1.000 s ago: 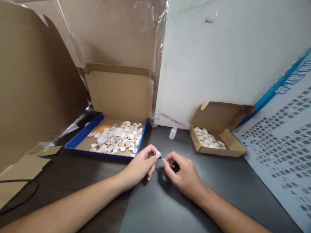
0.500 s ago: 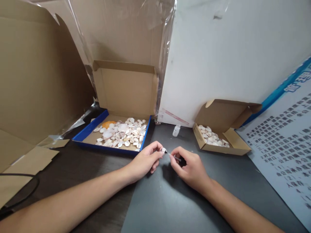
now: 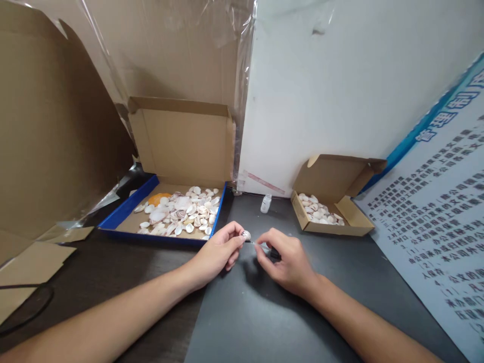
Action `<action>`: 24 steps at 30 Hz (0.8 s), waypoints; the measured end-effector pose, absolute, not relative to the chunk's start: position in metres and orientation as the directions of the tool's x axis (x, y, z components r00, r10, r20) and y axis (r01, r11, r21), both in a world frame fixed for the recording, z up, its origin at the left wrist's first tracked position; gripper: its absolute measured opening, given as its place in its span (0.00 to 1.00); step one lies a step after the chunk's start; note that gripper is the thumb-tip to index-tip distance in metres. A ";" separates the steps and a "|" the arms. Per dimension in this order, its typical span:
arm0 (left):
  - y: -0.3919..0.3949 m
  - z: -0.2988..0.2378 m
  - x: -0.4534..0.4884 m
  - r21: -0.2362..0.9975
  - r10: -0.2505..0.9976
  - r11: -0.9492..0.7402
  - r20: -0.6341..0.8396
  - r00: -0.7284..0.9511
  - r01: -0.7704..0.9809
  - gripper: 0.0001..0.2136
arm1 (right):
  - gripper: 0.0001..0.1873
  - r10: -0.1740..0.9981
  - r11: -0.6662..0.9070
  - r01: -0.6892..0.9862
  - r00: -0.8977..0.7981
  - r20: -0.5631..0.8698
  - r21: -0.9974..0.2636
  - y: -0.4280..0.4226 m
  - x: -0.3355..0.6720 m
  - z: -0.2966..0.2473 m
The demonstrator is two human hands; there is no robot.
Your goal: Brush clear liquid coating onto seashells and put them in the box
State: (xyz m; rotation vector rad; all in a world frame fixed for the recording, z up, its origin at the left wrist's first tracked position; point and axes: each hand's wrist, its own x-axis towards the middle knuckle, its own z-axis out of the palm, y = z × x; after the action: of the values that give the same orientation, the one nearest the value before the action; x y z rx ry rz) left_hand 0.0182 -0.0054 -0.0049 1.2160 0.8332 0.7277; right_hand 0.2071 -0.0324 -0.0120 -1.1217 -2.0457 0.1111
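Note:
My left hand (image 3: 217, 254) pinches a small striped seashell (image 3: 246, 235) between thumb and fingertips above the dark table (image 3: 245, 312). My right hand (image 3: 285, 262) is closed on a thin stick-like tool (image 3: 264, 247) with a dark handle, its pale tip touching the shell. Behind my left hand lies a blue-edged cardboard box (image 3: 117, 217) holding several loose seashells (image 3: 181, 212). To the right stands a smaller open cardboard box (image 3: 355, 222) with several more shells (image 3: 315, 212).
A small white bottle (image 3: 266, 202) stands by the white wall between the two boxes. Large cardboard sheets (image 3: 45, 126) rise on the left, with flat cardboard pieces (image 3: 26, 262) and a black cable (image 3: 34, 307) below. A printed board (image 3: 442, 222) leans at the right.
Both hands stay together on the shell and tool with only small shifts; the tool's tip has come up against the shell. The camera swayed right, then back left.

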 end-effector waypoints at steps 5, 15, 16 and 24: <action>-0.004 -0.004 0.018 0.975 0.838 0.220 -0.171 0.517 -0.033 0.11 | 0.04 0.787 0.549 0.679 -0.224 0.575 -0.487 -0.035 0.206 -0.010; -0.002 -0.007 0.019 0.970 0.829 0.239 -0.185 0.528 -0.036 0.10 | 0.06 0.820 0.516 0.682 -0.218 0.530 -0.519 -0.034 0.208 -0.013; -0.002 -0.007 0.019 0.969 0.828 0.244 -0.189 0.528 -0.035 0.11 | 0.06 0.813 0.533 0.664 -0.232 0.533 -0.524 -0.034 0.208 -0.013; -0.003 -0.005 0.018 0.976 0.810 0.215 -0.159 0.565 -0.034 0.11 | 0.08 0.759 0.628 0.599 -0.327 0.564 -0.498 -0.039 0.205 -0.013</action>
State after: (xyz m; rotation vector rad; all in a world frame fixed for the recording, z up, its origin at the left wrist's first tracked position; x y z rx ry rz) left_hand 0.0184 -0.0033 -0.0050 1.2229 0.7907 0.6781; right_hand 0.2052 -0.0385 -0.0126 -1.0617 -2.0443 0.2528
